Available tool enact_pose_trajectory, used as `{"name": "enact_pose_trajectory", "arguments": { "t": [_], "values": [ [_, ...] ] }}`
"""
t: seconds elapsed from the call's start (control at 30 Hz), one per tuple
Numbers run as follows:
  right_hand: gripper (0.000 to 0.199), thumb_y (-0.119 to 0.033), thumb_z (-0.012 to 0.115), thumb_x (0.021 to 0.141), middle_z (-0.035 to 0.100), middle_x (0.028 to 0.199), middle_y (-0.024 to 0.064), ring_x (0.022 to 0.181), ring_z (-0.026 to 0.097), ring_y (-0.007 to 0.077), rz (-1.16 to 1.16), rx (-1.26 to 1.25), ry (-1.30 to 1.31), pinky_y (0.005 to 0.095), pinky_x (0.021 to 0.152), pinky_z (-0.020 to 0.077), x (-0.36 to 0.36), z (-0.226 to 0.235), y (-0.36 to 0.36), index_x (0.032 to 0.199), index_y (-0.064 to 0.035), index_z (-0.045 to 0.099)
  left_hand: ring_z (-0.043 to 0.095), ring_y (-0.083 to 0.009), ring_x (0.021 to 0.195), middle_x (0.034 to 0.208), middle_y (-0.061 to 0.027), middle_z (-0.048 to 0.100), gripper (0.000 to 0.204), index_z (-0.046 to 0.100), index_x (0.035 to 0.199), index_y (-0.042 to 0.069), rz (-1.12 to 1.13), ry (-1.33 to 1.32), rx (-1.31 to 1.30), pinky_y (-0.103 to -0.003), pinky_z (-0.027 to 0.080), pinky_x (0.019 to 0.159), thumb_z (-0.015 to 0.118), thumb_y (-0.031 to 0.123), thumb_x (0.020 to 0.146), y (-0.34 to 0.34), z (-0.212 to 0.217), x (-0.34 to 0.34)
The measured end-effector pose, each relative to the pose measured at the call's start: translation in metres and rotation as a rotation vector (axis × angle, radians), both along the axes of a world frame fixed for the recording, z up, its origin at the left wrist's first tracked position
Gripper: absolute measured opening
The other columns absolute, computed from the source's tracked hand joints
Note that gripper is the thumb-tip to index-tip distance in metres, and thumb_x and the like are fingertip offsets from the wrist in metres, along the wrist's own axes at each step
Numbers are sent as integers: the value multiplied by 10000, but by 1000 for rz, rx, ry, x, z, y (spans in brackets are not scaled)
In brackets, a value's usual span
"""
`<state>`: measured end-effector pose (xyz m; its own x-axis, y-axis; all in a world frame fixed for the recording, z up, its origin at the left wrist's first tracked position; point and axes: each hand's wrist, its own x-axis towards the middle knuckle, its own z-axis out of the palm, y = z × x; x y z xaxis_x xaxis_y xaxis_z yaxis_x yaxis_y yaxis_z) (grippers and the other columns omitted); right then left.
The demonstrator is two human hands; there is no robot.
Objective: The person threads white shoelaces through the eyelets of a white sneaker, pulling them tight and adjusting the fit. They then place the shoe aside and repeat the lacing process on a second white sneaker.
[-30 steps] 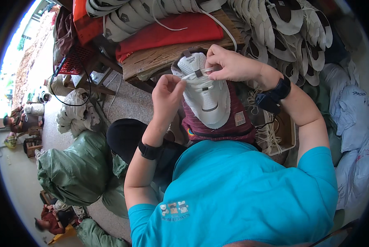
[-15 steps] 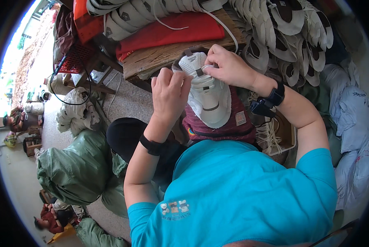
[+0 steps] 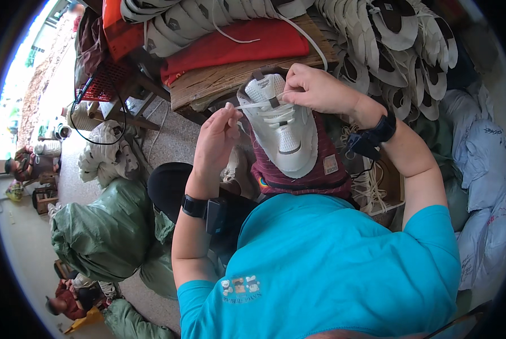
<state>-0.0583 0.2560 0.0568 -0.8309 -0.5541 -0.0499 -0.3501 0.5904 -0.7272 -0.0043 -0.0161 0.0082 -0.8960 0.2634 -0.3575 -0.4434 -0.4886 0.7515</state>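
Note:
A white shoe upper (image 3: 294,148) with a mesh tongue lies toe toward me on the striped maroon cloth (image 3: 333,179) over my lap. A white shoelace (image 3: 256,105) runs across its eyelets. Left of the upper, my left hand (image 3: 216,138) is closed, pinching the lace between thumb and fingertips and holding it taut. My right hand (image 3: 323,90) is closed at the upper's right eyelet edge, its fingertips together on the lace there. Part of the lace is hidden under the right fingers.
Beyond the upper stands a wooden bench (image 3: 193,93) with a red cloth (image 3: 236,51) and stacked shoe uppers (image 3: 196,25). More uppers (image 3: 400,62) hang at the far right. A box of loose laces (image 3: 377,189) sits right of my lap; green sacks (image 3: 103,229) lie left.
My left hand has moved left and a little nearer, its wrist turning, and the lace now stretches straight between the hands. My right hand stays almost in place at the eyelets.

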Motion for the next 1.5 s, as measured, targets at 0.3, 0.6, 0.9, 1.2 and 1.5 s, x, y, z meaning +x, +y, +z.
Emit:
{"name": "enact_pose_trajectory", "arguments": {
  "t": [0.3, 0.6, 0.9, 1.2, 1.5],
  "values": [
    [228, -237, 721, 866, 509, 1050, 40, 959, 551, 149, -22, -258, -295, 297, 841, 452, -1, -1, 2, 910, -13, 708, 413, -51, 695, 798, 45, 550, 237, 665, 913, 45, -2, 150, -196, -215, 348, 638, 583, 243, 1013, 22, 2, 6],
    [198, -214, 694, 907, 568, 937, 9, 820, 567, 136, -82, -55, 19, 303, 746, 472, -3, -8, -8, 892, -16, 695, 419, -62, 625, 765, 12, 565, 219, 620, 834, 79, -82, -123, 362, -258, 351, 623, 570, 210, 1003, -18, -16, 1],
    [140, -138, 615, 962, 572, 997, 25, 763, 549, 147, -97, -212, 227, 277, 760, 468, 15, -29, 41, 941, -21, 689, 574, -165, 820, 860, -52, 585, 235, 693, 907, 8, -326, 497, -895, -289, 459, 778, 587, 201, 987, -42, -9, -2],
    [167, -171, 582, 983, 688, 806, 80, 636, 605, 125, -476, -176, -412, 285, 592, 494, 21, -152, 114, 917, -46, 671, 646, -380, 984, 983, -131, 708, 206, 724, 981, 143, -259, 337, -1589, -499, 520, 808, 573, 272, 927, -80, -76, -9],
    [288, -8, 531, 938, 689, 1142, 157, 832, 679, 167, -1208, -1444, -591, 241, 679, 561, 10, -221, 240, 1218, 37, 584, 672, -287, 1048, 1135, -216, 685, 262, 525, 1216, -54, 447, -50, -77, -363, 557, 870, 489, 126, 1029, -85, -47, 1]
  ]
}}
